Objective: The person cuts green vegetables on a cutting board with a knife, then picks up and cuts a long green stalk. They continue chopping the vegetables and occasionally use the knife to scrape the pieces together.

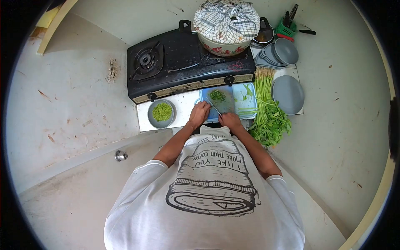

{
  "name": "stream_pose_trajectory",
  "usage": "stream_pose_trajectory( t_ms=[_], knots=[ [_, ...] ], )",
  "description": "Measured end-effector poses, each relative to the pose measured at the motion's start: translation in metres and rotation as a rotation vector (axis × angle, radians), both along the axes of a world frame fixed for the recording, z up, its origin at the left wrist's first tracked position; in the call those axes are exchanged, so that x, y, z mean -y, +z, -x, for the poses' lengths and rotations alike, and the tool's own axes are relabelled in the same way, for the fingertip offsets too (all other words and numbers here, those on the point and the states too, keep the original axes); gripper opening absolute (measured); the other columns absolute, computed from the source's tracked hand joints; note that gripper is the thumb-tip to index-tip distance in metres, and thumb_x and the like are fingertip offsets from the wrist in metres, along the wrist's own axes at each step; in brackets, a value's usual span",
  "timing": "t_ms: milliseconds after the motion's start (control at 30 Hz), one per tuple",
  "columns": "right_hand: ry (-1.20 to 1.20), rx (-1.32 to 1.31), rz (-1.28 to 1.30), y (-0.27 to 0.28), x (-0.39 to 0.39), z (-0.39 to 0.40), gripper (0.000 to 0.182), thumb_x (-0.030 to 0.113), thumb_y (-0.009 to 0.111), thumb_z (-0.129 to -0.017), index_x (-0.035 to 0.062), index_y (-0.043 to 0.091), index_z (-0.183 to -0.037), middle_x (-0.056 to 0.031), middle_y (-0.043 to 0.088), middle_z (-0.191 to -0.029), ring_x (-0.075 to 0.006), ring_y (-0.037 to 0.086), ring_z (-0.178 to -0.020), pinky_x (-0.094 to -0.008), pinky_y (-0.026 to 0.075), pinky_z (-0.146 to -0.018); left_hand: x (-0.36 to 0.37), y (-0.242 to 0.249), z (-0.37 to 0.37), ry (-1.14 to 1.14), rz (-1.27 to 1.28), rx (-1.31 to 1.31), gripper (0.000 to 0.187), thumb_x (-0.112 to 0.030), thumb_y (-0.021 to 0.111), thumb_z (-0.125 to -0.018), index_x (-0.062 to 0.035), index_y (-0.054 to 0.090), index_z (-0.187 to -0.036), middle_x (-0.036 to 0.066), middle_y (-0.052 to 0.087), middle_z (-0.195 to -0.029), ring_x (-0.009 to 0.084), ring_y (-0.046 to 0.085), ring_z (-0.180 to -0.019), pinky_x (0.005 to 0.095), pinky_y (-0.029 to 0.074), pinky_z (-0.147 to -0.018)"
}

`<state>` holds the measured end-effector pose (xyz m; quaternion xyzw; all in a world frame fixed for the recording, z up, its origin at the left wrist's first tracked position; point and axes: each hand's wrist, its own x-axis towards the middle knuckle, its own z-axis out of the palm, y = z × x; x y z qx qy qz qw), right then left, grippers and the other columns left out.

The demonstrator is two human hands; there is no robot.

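White shirt [208, 187] fills the foreground, stove [187, 66] beyond, then greens [266, 108] beside the board [227, 102], bowl [161, 113] at left, left hand [199, 114] pressing flat on the board, right hand [230, 121] gripping the knife [214, 106].

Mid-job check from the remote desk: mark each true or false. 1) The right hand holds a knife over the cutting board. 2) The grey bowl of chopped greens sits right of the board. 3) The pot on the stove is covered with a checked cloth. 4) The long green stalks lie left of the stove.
1) True: the right hand holds the knife over the cutting board.
2) False: the grey bowl sits left of the board, beside the left hand.
3) True: a checked cloth covers the pot on the stove.
4) False: the green stalks lie right of the board.
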<state>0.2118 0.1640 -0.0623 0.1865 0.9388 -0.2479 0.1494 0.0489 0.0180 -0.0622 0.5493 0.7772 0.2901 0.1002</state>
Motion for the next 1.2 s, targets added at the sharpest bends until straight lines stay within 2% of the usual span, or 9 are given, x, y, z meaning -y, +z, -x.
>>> stream_pose_trajectory(
  t_ms=[233,333,600,800,1000,1100,1200],
  knots=[
    [-0.047,-0.077,-0.004,-0.002,-0.002,0.000,0.044,0.040,0.054,-0.098,0.0036,0.076,-0.086,-0.0241,0.073,-0.081,-0.0411,0.073,-0.077,-0.0520,0.059,-0.073,-0.006,0.000,0.005,0.097,-0.029,-0.036,0.008,-0.007,0.065,-0.091,-0.0043,0.067,-0.098,0.014,0.061,-0.091,0.0343,0.060,-0.089,0.0449,0.050,-0.080],
    [-0.038,-0.118,-0.020,-0.003,-0.002,0.003,0.046,0.042,0.055,-0.098,0.0025,0.075,-0.086,-0.0248,0.072,-0.078,-0.0422,0.072,-0.074,-0.0530,0.059,-0.070,-0.005,0.003,0.005,0.091,0.032,-0.069,0.012,-0.009,0.067,-0.091,-0.0024,0.067,-0.101,0.015,0.063,-0.092,0.0359,0.062,-0.090,0.0468,0.051,-0.081],
    [0.002,-0.147,-0.019,-0.009,0.005,-0.006,0.044,0.040,0.055,-0.098,0.0037,0.074,-0.084,-0.0237,0.071,-0.076,-0.0420,0.071,-0.069,-0.0512,0.059,-0.067,0.001,0.001,-0.002,0.137,-0.010,0.051,0.008,-0.005,0.069,-0.085,-0.0056,0.070,-0.093,0.013,0.062,-0.089,0.0351,0.062,-0.089,0.0463,0.051,-0.080],
    [0.029,-0.014,0.030,-0.004,0.009,0.010,0.044,0.038,0.051,-0.099,0.0035,0.077,-0.089,-0.0213,0.075,-0.087,-0.0389,0.075,-0.078,-0.0501,0.060,-0.075,0.001,-0.001,0.004,0.140,0.025,0.071,0.007,-0.007,0.071,-0.083,-0.0074,0.070,-0.091,0.012,0.063,-0.088,0.0349,0.063,-0.088,0.0467,0.052,-0.080],
    [0.043,0.033,0.020,0.002,0.004,0.019,0.045,0.038,0.050,-0.100,0.0036,0.077,-0.090,-0.0229,0.075,-0.091,-0.0391,0.075,-0.084,-0.0504,0.060,-0.078,0.000,-0.005,0.006,0.157,0.020,0.113,0.007,-0.008,0.071,-0.083,-0.0075,0.069,-0.090,0.011,0.065,-0.088,0.0336,0.064,-0.091,0.0451,0.053,-0.082],
    [-0.026,-0.029,-0.008,-0.001,0.003,0.010,0.045,0.039,0.052,-0.099,0.0029,0.076,-0.084,-0.0244,0.072,-0.081,-0.0419,0.073,-0.075,-0.0527,0.059,-0.072,-0.001,-0.003,0.004,0.209,0.043,0.190,0.008,-0.008,0.071,-0.083,-0.0076,0.069,-0.090,0.010,0.067,-0.090,0.0331,0.064,-0.093,0.0444,0.053,-0.083],
    [-0.026,-0.077,-0.027,-0.006,0.005,0.006,0.047,0.040,0.052,-0.099,0.0024,0.075,-0.083,-0.0237,0.072,-0.079,-0.0418,0.072,-0.072,-0.0529,0.059,-0.070,0.000,-0.002,0.000,0.243,0.053,0.223,0.008,-0.007,0.070,-0.082,-0.0075,0.069,-0.090,0.010,0.068,-0.091,0.0330,0.063,-0.094,0.0443,0.052,-0.084]
  ],
)
